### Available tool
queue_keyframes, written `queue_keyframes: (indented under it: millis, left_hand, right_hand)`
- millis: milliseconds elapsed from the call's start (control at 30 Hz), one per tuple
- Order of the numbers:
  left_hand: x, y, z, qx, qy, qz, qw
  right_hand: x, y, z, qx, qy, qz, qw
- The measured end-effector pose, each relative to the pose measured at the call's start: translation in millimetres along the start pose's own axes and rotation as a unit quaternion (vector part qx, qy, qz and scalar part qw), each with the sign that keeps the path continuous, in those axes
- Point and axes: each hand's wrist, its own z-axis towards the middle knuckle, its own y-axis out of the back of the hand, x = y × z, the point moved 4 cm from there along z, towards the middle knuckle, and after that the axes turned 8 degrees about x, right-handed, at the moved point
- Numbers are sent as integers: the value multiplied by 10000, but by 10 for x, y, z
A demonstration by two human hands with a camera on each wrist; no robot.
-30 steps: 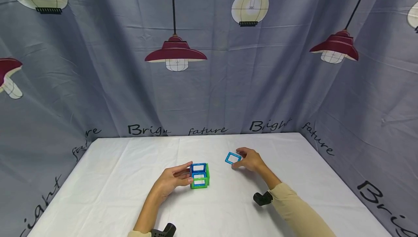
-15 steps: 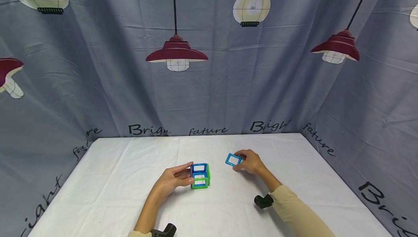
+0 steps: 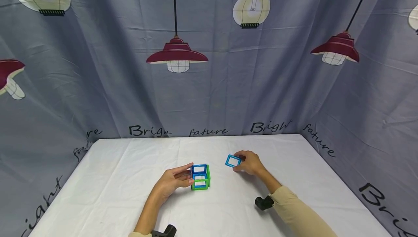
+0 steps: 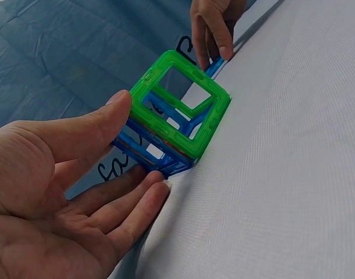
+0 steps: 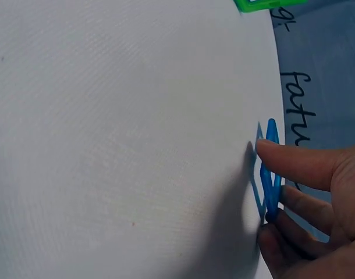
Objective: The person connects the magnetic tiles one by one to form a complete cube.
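An open-topped cube of square magnetic tiles point(image 3: 200, 188) stands on the table, with blue and green frames. My left hand point(image 3: 169, 182) holds it from its left side. In the left wrist view, the thumb touches the edge of a green tile point(image 4: 215, 129), and the fingers lie along the blue side below. Farther back and to the right, my right hand point(image 3: 250, 163) pinches a single blue square magnetic tile point(image 3: 227, 159), apart from the cube. The right wrist view has this tile point(image 5: 267, 192) edge-on between thumb and fingers, close to the tabletop.
A white cloth covers the table point(image 3: 130, 168). Behind and on both sides hangs a grey-blue curtain point(image 3: 209, 95) printed with lamps and lettering. A black wrist device point(image 3: 263, 203) sits at the right sleeve, another point(image 3: 166, 231) at the left.
The right hand, with the blue tile, has shifted slightly toward me and down. The left hand and the cube have kept their place.
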Motion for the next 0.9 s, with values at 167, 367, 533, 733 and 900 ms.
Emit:
queue_keyframes:
  millis: [167,367,533,733,900]
  left_hand:
    - [9,-8,-1,51,-35,25,10000]
    - [10,2,8,9,-60,32,10000]
    - [23,0,21,-46,-25,77,10000]
    - [20,-2,29,-73,16,102,9999]
    - [24,-3,35,-39,-6,135,9999]
  right_hand:
    - [62,17,-33,34,-69,103,9999]
    - [347,0,-75,206,289,271,9990]
    - [622,-41,-145,394,494,433,9971]
    - [970,-98,-237,810,932,330,9918]
    - [1178,-175,-292,1134,1316,120,9847]
